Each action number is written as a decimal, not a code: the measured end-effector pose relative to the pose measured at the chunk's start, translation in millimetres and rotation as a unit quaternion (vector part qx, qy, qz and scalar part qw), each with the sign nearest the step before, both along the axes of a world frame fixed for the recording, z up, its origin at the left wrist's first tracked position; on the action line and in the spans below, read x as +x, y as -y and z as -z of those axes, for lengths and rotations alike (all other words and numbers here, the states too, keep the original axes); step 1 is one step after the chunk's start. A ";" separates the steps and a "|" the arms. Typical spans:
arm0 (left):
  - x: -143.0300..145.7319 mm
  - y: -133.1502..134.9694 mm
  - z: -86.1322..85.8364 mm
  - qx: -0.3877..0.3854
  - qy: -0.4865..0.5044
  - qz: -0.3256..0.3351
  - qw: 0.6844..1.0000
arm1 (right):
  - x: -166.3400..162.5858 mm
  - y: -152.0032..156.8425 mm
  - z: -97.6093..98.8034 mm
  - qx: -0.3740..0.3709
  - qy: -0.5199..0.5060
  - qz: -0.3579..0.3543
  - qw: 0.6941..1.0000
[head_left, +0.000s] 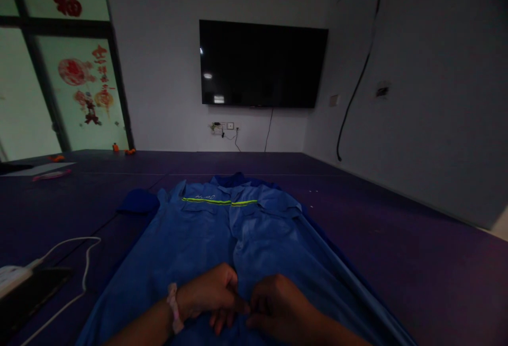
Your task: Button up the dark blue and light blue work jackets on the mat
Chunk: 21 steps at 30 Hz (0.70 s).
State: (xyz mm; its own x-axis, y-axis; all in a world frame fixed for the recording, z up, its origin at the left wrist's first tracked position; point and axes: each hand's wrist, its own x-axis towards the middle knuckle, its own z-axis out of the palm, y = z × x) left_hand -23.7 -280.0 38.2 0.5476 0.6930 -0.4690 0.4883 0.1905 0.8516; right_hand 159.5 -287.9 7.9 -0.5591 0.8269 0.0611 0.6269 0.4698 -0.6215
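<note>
A blue work jacket [222, 235] with a yellow-green reflective stripe across the chest lies flat, front up, on the dark purple floor mat [416, 251]. My left hand [210, 293], with a pink band at the wrist, rests on the jacket's lower front, fingers curled and pinching the cloth at the centre opening. My right hand [278, 303] sits right beside it, fingers closed on the same front edge. The fingertips of both hands meet at the jacket's middle seam.
A white cable [79, 261] and a white power strip [11, 274] lie at the left. A dark blue piece of cloth [137, 202] sits by the jacket's left shoulder. A black screen [262, 64] hangs on the far wall. Small orange objects [119, 149] lie near the window.
</note>
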 end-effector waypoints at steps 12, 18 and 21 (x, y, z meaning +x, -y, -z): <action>-1.0 2.7 -6.6 0.007 -0.052 0.058 0.997 | -1.3 -0.1 -2.3 -0.055 -0.029 0.002 0.998; -0.8 3.3 -5.3 0.008 -0.028 0.050 0.998 | -1.8 1.2 -2.8 -0.057 -0.026 0.006 0.998; -0.9 1.6 -3.7 0.001 -0.026 0.053 0.998 | -2.7 2.5 -4.9 -0.048 -0.022 -0.004 0.999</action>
